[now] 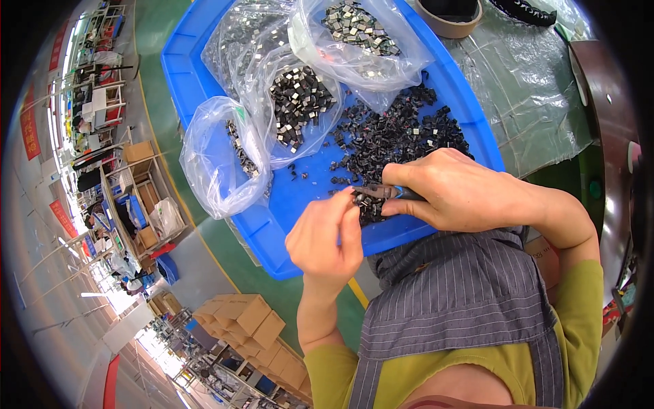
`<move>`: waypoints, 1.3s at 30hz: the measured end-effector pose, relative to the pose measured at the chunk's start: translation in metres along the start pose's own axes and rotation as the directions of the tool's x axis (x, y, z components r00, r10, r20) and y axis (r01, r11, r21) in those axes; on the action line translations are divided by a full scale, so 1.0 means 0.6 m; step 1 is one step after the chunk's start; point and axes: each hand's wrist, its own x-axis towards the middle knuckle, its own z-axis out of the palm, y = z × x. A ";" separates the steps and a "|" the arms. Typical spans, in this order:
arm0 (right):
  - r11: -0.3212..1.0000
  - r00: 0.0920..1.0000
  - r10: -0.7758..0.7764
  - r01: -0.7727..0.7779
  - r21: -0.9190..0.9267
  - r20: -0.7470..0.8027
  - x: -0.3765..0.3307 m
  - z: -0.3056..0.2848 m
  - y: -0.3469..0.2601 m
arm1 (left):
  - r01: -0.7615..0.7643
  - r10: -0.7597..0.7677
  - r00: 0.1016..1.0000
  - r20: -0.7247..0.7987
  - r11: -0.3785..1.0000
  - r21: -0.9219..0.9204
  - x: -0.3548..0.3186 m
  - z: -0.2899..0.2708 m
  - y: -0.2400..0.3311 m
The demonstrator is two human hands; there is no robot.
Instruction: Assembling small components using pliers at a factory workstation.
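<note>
My right hand (453, 191) grips a pair of pliers (373, 191) with dark jaws and a bit of blue on the handle. Thumb and fingers of my left hand (320, 238) are pinched together right at the jaw tips, on something too small and covered to make out. Both hands are over the near edge of a blue plastic tray (269, 242). Beneath and beyond them spreads a heap of small black parts (385, 136). Clear plastic bags of small parts lie in the tray: one of black-and-silver pieces (300, 102), another of silvery pieces (361, 31).
Another clear bag (221, 163) hangs over the tray's left edge. A roll of brown tape (449, 26) lies on the plastic-covered surface (524, 88) at right. Cardboard boxes (255, 324) are stacked on the floor side, and a wooden shelf cart (139, 198) stands farther left.
</note>
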 end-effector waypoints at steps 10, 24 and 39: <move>1.000 1.000 -0.028 0.028 -0.008 0.008 0.000 0.002 0.000 | 0.436 -0.311 0.872 0.378 0.143 -0.889 -0.012 0.012 -0.005; 0.982 0.971 -0.116 0.080 -0.172 -0.209 -0.003 0.018 0.008 | 0.324 -0.412 0.897 0.159 0.369 -0.871 -0.023 0.018 0.007; 0.868 0.902 -0.250 0.047 -0.495 -0.352 0.004 0.033 0.011 | 0.433 -0.534 0.814 0.230 0.293 -0.852 -0.017 0.013 0.011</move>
